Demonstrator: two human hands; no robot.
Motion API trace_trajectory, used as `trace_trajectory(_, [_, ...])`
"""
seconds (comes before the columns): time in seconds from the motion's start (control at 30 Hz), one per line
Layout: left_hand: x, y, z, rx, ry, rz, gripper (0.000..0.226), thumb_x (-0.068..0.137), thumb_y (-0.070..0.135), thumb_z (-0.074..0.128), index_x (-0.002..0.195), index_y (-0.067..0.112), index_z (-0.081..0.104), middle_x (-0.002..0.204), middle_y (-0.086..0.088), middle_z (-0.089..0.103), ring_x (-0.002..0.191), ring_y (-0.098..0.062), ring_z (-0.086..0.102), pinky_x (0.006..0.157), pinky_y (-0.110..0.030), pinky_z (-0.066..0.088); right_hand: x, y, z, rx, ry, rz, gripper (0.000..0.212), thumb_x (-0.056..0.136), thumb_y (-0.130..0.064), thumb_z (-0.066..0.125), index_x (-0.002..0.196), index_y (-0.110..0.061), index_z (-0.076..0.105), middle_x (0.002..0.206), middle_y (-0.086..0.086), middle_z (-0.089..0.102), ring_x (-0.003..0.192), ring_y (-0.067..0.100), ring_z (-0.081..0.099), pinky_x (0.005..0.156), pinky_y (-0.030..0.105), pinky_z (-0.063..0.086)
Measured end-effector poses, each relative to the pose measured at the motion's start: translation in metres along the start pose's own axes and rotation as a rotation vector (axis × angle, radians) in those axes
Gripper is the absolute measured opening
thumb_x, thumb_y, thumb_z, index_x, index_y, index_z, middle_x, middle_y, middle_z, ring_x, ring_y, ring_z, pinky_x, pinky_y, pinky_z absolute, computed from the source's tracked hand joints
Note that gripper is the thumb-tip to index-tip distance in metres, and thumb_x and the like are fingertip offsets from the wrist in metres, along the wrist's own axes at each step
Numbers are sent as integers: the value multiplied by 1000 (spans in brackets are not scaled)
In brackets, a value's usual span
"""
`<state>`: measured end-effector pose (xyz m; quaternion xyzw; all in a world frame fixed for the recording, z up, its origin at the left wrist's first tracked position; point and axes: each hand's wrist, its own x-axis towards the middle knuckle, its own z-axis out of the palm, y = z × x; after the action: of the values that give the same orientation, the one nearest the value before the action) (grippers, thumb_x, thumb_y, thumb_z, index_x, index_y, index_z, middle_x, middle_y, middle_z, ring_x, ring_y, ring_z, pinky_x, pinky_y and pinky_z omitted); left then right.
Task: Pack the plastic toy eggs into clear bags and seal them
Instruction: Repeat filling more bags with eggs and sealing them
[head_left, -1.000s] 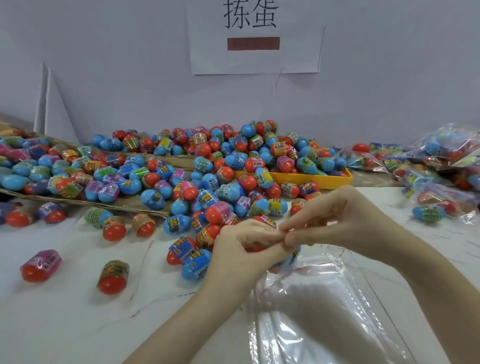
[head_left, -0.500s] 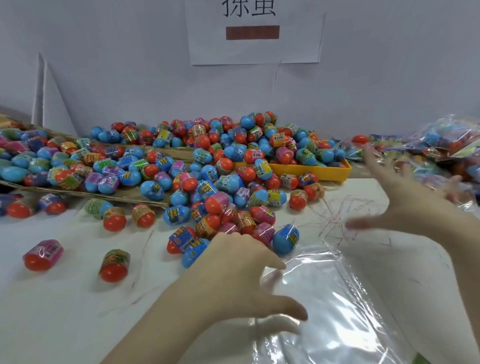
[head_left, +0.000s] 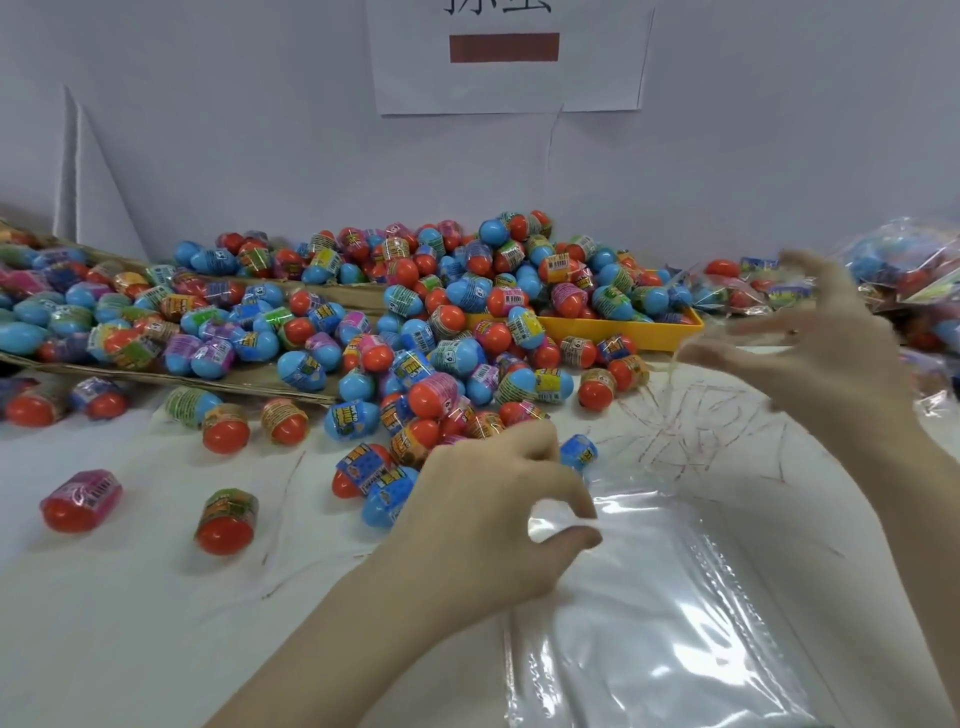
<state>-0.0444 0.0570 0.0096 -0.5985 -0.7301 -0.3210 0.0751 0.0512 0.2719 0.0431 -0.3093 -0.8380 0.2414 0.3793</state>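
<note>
A big heap of plastic toy eggs (head_left: 441, 322), blue and orange with printed wraps, covers the back of the white table. A stack of flat clear bags (head_left: 675, 623) lies at the near right. My left hand (head_left: 493, 514) pinches the top left corner of the upper clear bag between thumb and forefinger, lifting it slightly. My right hand (head_left: 810, 353) hovers blurred above the table at the right, fingers spread and loosely bent, apart from the bags. A faint thin strand trails below its fingertips; whether it holds it is unclear.
A yellow tray (head_left: 623, 330) sits under the heap's right side, and a cardboard tray (head_left: 260, 384) of eggs runs along the left. Filled clear bags (head_left: 909, 270) pile up at the far right. Two loose eggs (head_left: 80, 501) (head_left: 226, 522) lie at the near left.
Both hands were pinching together at the bag's top edge. The right hand then swung away to the right, while the left dropped onto the bag stack and pinched its corner.
</note>
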Motion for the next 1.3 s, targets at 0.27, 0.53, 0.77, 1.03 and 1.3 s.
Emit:
trace_trajectory(0.27, [6, -2, -1, -101, 338, -44, 15, 65, 32, 72, 74, 20, 76, 80, 9, 39, 75, -9, 42, 57, -26, 43, 9, 19, -5, -434, -436, 177, 104, 69, 9, 68, 147, -28, 9, 155, 8, -4, 139, 31, 13, 108, 45, 24])
trace_trajectory(0.53, [5, -7, 1, -122, 439, -82, 9, 69, 24, 72, 76, 18, 74, 110, 3, 43, 103, 13, 38, 92, -2, 31, 0, -5, -2, -137, 298, -118, 59, 90, -55, 43, 68, -4, 64, 62, 12, 62, 61, 33, 57, 59, 33, 39])
trace_trajectory(0.77, [7, 0, -4, -315, 446, -136, 26, 70, 3, 76, 87, 21, 69, 109, 5, 42, 75, -1, 61, 69, -6, 48, -13, -42, 7, 726, -638, -18, 75, 49, -76, 59, 102, -23, 65, 90, 1, 73, 72, 18, 70, 61, 20, 53])
trace_trajectory(1.03, [14, 1, -16, -793, 466, -465, 59, 52, 34, 74, 103, 40, 46, 104, 19, 57, 70, -1, 66, 65, -12, 52, -22, -53, 10, 712, -726, -35, 28, 48, -19, 74, 73, -6, 74, 74, 10, 73, 61, 20, 69, 56, 21, 55])
trace_trajectory(1.3, [12, 2, -18, -1046, 132, -538, 29, 58, 37, 65, 78, 18, 76, 72, -1, 73, 62, -15, 68, 52, -19, 54, -30, -63, 16, 823, -655, 36, 26, 39, -23, 77, 58, -6, 72, 59, 12, 68, 48, 16, 62, 46, 18, 50])
